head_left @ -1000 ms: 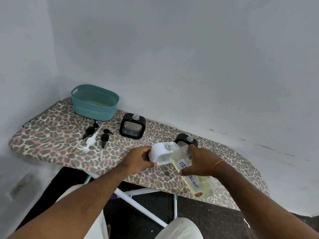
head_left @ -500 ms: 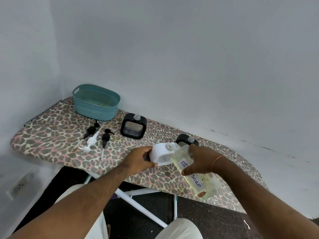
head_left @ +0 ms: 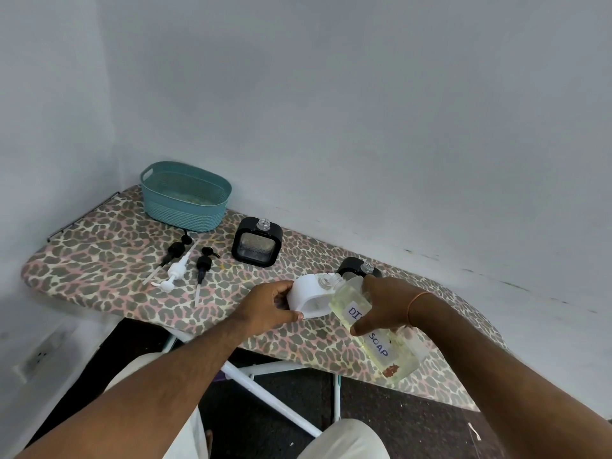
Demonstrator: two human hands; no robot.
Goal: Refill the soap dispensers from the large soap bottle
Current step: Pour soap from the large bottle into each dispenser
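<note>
Both hands are busy over the near edge of the leopard-print ironing board [head_left: 99, 260]. His left hand [head_left: 268, 308] grips the white soap dispenser [head_left: 308, 298], thumb along its near lower edge and fingers curled round the far side, holding it tipped toward the other hand. His right hand [head_left: 384, 308] is wrapped round the large soap bottle [head_left: 374, 329], fingers closed over the top of its handwritten label, where "SOAP" can still be read. That bottle is clear, holds pale yellow liquid, and is tilted neck-first to the left so that its open mouth sits right at the dispenser's threaded opening; whether any liquid is running across I cannot tell.

Just behind the hands stands a black dispenser [head_left: 356, 268], mostly hidden, its clear neck uncapped. Farther left and back stands another black square dispenser [head_left: 256, 241], also open at the top. Left of that, three pump heads lie on the board: a black pump [head_left: 174, 251], a white pump [head_left: 175, 271] and a second black pump [head_left: 202, 263], near one another. A teal basket [head_left: 185, 197] sits at the far left corner by the wall.
</note>
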